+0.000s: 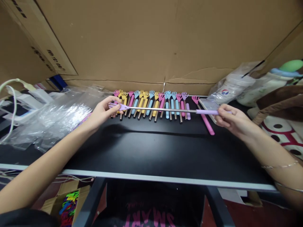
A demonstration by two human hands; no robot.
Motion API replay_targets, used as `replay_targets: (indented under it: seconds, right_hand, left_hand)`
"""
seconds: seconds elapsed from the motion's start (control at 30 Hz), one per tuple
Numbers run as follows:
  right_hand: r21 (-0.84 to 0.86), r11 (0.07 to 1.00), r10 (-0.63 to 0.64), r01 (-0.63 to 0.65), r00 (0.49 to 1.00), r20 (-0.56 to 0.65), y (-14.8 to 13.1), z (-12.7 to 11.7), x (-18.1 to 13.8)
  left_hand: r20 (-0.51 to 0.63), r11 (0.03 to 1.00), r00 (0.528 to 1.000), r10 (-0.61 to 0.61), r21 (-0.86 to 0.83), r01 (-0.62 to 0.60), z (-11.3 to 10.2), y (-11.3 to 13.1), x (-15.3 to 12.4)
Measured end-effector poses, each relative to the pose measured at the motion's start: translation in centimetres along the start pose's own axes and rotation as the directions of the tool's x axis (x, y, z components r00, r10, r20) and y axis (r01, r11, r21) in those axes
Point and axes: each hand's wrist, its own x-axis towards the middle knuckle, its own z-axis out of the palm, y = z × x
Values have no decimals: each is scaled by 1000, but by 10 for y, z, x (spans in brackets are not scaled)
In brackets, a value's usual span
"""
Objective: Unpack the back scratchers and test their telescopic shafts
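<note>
A purple telescopic back scratcher (163,109) stretches level between my hands above the black tabletop, its metal rod drawn out long. My left hand (105,110) pinches its purple claw end, which the fingers partly cover. Around the purple handle at the other end, my right hand (230,118) is closed. Behind the rod lies a row of back scratchers (142,102) in pink, yellow, blue and purple, their claws toward the cardboard. A single pink back scratcher (207,123) lies slanted near my right hand, partly crossed by the purple handle.
Clear plastic bags (59,110) are heaped on the left beside a white power strip (30,104). At right are a phone-like flat object (209,105), a bagged white cup (234,86) and a green-topped bottle (272,82). Cardboard (151,41) walls the back. Below stands a box of colourful pieces (68,205).
</note>
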Motion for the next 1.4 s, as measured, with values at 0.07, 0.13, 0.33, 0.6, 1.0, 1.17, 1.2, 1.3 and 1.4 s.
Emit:
replay_targets:
  seconds: [0.07,0.13,0.33,0.6,1.0,1.17,1.2,1.3,1.4]
  right_hand:
    - [29,999,20,-19,999,-28,-1,-5,1]
    - [53,998,34,-30,996,-80,-3,-6,2]
    - [147,988,71,-36,968,-240,-7,-6,2]
    - [168,981,-40,100,945,-325,9,12,-2]
    - [57,993,-95,101,991,-92,-1,48,-18]
    - [-2,997,-80,81,983,166,4,58,-19]
    - [-21,996,-83,90,968,235,5,61,-19]
    - [-62,989,-105,133,937,333,6,69,-21]
    - [-137,977,-104,161,932,348,6,71,-22]
  left_hand:
    - [-20,999,999,-24,-37,24,-5,-3,0]
    - [-56,995,998,-39,-99,34,-8,-5,1]
    - [-202,976,977,-68,-217,23,-10,-8,1]
    - [-366,973,926,-91,-231,5,5,-11,-2]
    - [4,996,996,88,0,-88,37,2,-19]
    - [298,991,952,74,84,-103,50,7,-25]
    - [356,990,932,70,88,-108,53,8,-26]
    - [398,992,912,97,35,-121,59,10,-27]
    - [368,989,920,137,7,-150,60,13,-27]
